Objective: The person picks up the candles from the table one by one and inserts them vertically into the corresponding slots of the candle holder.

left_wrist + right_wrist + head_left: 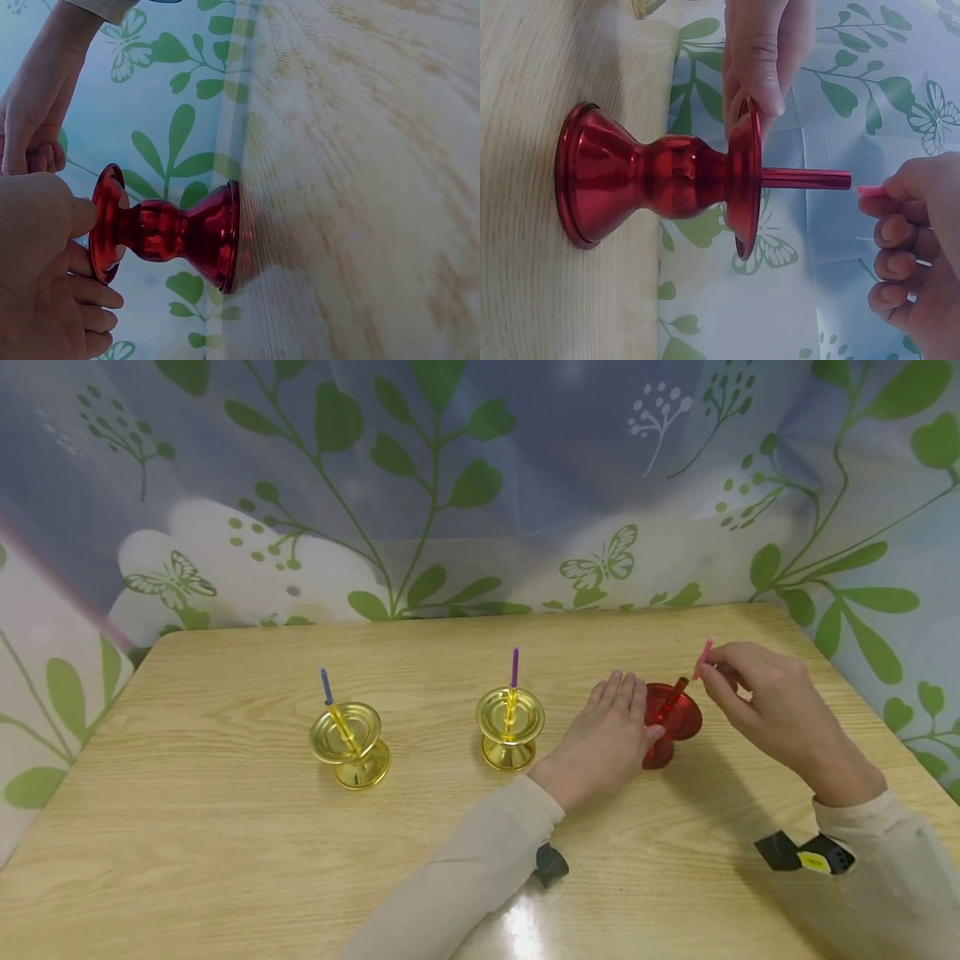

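A shiny red candle holder (681,720) stands upright on the table, its narrow tube (806,178) rising from the dish. My left hand (609,739) grips the dish's rim, thumb on the upper side and fingers beneath. Between thumb and forefinger, my right hand (776,710) pinches a slim pink candle (703,658). Its lower end is just off the tube's mouth, with a small gap in the right wrist view. To the left stand two gold candle holders: the middle one (510,752) bears a purple candle (515,668), the far-left one (363,770) a blue candle (326,685).
All three holders stand on a light wood-grain table (225,860). Behind it and along its sides hangs a curtain (570,460) printed with leaves and butterflies. Each wrist wears a dark strap; the right strap (813,857) has a yellow label.
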A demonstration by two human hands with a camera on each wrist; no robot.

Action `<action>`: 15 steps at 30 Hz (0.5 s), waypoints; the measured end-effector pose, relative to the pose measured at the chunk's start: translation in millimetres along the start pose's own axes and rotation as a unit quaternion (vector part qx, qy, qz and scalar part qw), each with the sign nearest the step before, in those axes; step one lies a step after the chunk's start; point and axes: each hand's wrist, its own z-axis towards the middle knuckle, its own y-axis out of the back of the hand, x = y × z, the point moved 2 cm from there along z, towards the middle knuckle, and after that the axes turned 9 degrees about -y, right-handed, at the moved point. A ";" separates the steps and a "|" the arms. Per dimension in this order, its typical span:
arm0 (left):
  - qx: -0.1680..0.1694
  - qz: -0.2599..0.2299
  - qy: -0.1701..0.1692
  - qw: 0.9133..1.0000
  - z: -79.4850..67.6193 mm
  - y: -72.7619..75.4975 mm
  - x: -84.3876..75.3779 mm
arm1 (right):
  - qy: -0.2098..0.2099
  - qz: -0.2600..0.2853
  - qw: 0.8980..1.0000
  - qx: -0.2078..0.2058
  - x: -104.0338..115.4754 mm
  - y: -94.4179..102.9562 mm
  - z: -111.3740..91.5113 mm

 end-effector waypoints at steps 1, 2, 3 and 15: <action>0.000 -0.001 0.001 1.000 0.1 0.0 0.1 | 0.004 0.002 1.000 -0.001 0.0 -0.5 0.3; 0.000 -0.003 0.001 1.000 0.1 0.1 0.2 | 0.008 0.004 1.000 -0.002 -0.1 -1.2 0.6; 0.000 -0.003 0.002 1.000 0.1 0.1 0.2 | 0.012 0.007 1.000 -0.002 -0.2 -1.9 0.8; 0.005 0.006 0.002 1.000 1.0 -0.7 0.2 | 0.006 0.013 1.000 0.014 0.5 -6.4 -0.6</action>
